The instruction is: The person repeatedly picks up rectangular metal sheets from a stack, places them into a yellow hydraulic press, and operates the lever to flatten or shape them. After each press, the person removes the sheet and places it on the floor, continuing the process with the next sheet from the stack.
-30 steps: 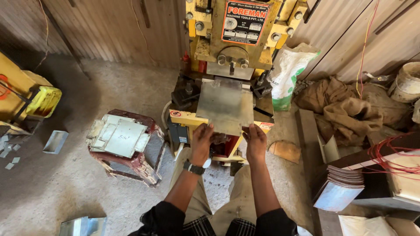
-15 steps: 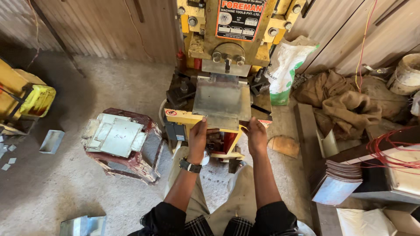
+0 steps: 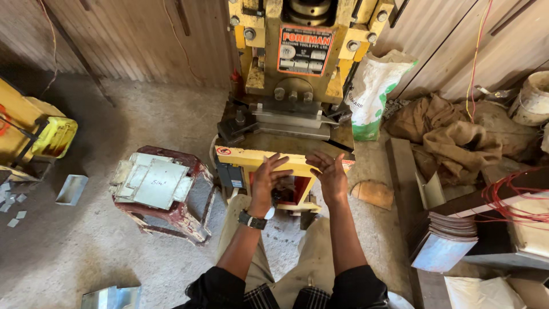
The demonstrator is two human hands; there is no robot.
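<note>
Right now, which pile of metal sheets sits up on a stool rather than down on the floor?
The pile of flat sheets on the red stool, left of the hands; the other pile lies low at the right.

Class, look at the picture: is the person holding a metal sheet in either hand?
No: the left hand and right hand are open and empty before the yellow press.

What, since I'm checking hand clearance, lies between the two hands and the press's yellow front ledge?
Nothing visible. The left hand and right hand are open and empty, fingers right at the yellow front ledge of the press; contact cannot be told.
</note>
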